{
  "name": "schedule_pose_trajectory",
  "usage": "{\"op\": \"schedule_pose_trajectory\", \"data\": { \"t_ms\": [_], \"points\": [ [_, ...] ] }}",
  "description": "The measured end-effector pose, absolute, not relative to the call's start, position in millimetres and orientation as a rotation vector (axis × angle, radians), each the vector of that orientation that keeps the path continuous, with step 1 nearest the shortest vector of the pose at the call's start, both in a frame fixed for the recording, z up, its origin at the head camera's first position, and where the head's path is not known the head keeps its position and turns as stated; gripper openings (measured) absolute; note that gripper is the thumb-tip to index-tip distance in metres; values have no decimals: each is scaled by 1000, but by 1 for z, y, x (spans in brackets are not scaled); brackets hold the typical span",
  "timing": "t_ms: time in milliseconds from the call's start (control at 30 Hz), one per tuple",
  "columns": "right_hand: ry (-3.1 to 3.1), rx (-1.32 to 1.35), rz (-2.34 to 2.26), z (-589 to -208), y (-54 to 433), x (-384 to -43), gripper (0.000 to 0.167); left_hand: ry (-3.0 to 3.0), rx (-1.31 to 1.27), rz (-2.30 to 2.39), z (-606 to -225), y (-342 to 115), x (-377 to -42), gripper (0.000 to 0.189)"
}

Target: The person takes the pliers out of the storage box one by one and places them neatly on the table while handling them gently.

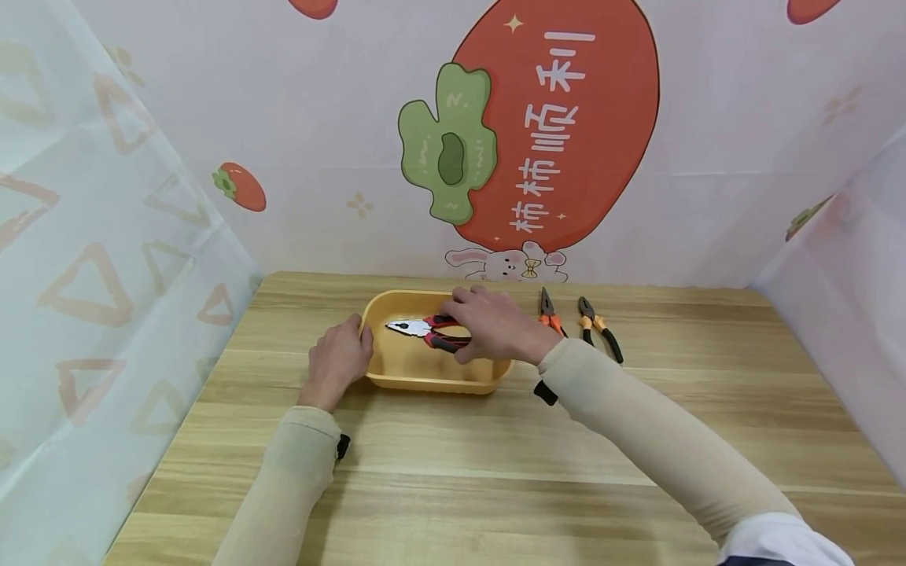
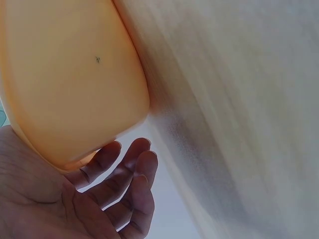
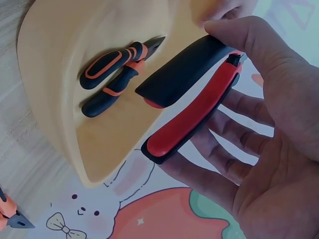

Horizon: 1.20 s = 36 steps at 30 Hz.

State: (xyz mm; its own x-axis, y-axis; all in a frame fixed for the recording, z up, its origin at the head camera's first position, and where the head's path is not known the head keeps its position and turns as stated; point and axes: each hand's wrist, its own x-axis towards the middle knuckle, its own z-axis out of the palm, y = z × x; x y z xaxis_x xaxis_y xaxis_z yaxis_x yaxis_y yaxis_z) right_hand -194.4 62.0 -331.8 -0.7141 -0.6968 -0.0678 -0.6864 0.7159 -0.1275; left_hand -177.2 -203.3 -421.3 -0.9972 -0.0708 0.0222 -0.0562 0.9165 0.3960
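My right hand [image 1: 491,324] holds combination pliers [image 1: 414,327] with red-and-black handles over a yellow plastic basin [image 1: 425,384]. Their pale jaws point left. In the right wrist view, the thumb lies on one handle [image 3: 199,107] of these pliers and the fingers lie along the other side. My left hand [image 1: 338,358] grips the basin's left end at the rim. From the left wrist, its curled fingers [image 2: 142,199] show by the basin wall [image 2: 75,74]. Inside the basin, smaller pliers [image 3: 107,69] with black-and-orange handles lie flat; the head view hides them.
To the right of the basin, needle-nose pliers [image 1: 546,306] with orange handles lie on the wooden table [image 1: 439,503]. Beside them are pliers [image 1: 587,316] with black-and-orange handles. A printed cloth backdrop [image 1: 318,220] stands behind the table, with more cloth at both sides.
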Motion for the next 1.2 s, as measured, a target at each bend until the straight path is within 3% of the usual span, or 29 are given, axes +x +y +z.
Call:
{"op": "schedule_pose_trajectory", "data": {
  "t_ms": [233, 800, 1200],
  "points": [
    [2840, -1130, -183, -330, 69, -192, 54, -3043, 88, -619, -422, -204, -178, 27],
    [2918, -1103, -188, -321, 90, -185, 67, -3050, 87, -627, -421, -204, -178, 26],
    [2928, -959, -263, -319, 110, -185, 67, -3065, 96, -637, -421, -204, -178, 26]
  ]
}}
